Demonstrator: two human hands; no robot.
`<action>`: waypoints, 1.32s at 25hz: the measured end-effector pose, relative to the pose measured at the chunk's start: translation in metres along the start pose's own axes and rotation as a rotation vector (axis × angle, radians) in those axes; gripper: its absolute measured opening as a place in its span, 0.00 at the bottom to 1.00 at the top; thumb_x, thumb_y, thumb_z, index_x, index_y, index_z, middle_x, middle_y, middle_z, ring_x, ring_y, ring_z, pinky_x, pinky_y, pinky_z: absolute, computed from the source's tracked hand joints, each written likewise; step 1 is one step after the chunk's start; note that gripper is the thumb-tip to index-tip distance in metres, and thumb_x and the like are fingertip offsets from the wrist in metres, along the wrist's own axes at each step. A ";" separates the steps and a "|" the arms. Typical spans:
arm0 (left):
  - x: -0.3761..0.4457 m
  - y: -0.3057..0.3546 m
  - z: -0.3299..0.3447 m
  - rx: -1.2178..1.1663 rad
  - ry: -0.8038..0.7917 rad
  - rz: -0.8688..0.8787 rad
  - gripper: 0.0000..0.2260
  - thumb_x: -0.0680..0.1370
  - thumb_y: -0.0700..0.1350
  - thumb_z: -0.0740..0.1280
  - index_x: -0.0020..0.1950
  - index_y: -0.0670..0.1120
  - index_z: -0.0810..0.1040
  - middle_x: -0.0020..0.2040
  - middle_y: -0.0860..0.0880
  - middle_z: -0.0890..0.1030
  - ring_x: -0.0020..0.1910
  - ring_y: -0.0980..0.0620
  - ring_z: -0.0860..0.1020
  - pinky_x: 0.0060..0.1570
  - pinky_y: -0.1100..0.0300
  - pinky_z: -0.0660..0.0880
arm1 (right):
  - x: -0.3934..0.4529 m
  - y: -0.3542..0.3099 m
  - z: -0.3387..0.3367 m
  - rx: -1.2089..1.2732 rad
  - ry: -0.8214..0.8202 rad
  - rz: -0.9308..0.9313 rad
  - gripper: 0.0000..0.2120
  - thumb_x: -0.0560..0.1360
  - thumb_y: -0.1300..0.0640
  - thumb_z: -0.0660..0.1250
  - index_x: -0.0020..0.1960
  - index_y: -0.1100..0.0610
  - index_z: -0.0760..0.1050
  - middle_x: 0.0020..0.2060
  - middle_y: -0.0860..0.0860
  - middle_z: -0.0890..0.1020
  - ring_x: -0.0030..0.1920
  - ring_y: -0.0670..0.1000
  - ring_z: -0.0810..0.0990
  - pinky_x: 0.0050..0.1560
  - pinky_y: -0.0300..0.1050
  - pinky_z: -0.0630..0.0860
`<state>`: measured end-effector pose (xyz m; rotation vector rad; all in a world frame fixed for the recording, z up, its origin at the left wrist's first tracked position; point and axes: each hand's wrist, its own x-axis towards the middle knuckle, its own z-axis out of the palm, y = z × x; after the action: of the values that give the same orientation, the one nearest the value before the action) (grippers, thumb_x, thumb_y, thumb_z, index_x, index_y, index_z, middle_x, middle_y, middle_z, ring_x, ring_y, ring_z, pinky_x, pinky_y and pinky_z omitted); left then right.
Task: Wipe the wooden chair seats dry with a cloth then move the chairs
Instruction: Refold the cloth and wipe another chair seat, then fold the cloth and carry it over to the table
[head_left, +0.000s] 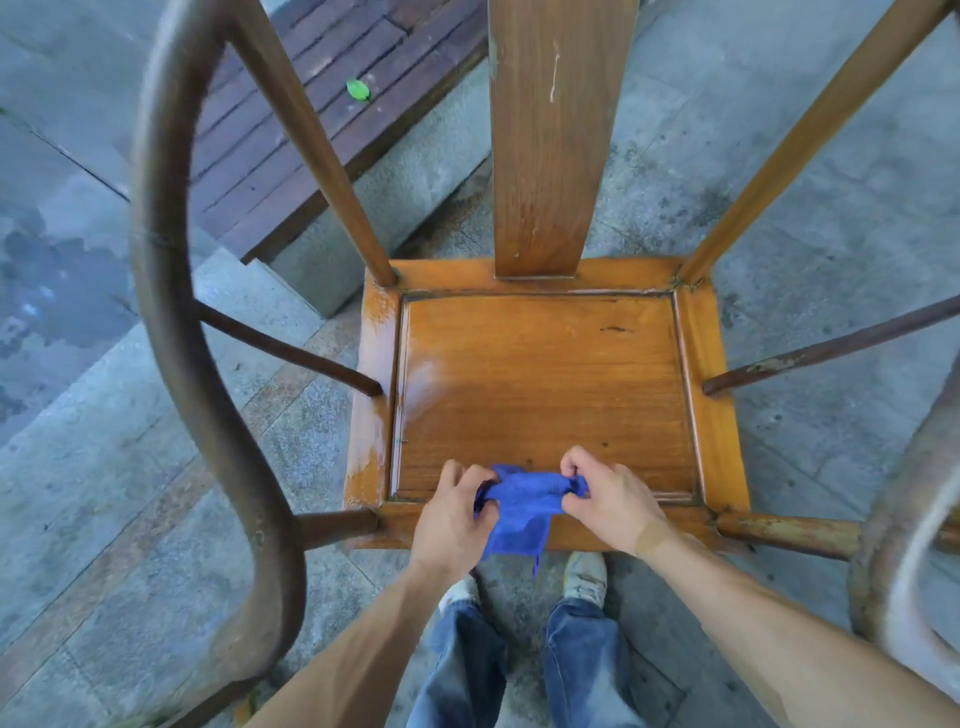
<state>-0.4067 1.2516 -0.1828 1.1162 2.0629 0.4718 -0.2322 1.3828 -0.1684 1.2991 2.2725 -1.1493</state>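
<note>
Chair backrest (556, 135) top beyond frame

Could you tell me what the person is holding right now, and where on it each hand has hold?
Both hands hold the blue cloth: the left hand grips its left end, the right hand pinches its right end, above the chair seat's front edge.

Green leaf (358, 90) on dark slatted decking (291, 140), possibly wet paving (62, 291)

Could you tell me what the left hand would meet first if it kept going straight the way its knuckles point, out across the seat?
Probably nothing on the seat itself: the left hand, gripping the cloth, has bare wood ahead. The first obstacle looks like the back splat, though depth is hard to judge.
</note>
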 end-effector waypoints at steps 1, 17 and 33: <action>-0.004 0.011 -0.015 -0.046 0.054 0.042 0.09 0.79 0.43 0.64 0.58 0.50 0.74 0.51 0.53 0.69 0.42 0.47 0.77 0.41 0.49 0.75 | -0.010 -0.009 -0.014 0.041 0.035 -0.016 0.12 0.71 0.54 0.65 0.47 0.45 0.61 0.33 0.50 0.77 0.36 0.59 0.75 0.37 0.52 0.69; -0.118 0.301 -0.323 -0.463 0.388 0.558 0.05 0.76 0.41 0.73 0.47 0.49 0.79 0.39 0.60 0.80 0.39 0.60 0.77 0.41 0.69 0.72 | -0.216 -0.195 -0.321 0.451 0.701 -0.564 0.13 0.77 0.63 0.69 0.48 0.44 0.77 0.34 0.35 0.81 0.34 0.36 0.78 0.40 0.31 0.71; -0.152 0.419 -0.317 -0.522 0.426 0.793 0.05 0.74 0.41 0.75 0.45 0.48 0.81 0.37 0.59 0.81 0.39 0.61 0.78 0.41 0.68 0.72 | -0.298 -0.156 -0.399 0.570 0.835 -0.682 0.09 0.71 0.45 0.68 0.49 0.44 0.80 0.39 0.45 0.83 0.38 0.45 0.76 0.44 0.43 0.74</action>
<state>-0.3535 1.3655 0.3501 1.5496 1.5729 1.6446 -0.1404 1.4620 0.3393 1.4022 3.3337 -1.8334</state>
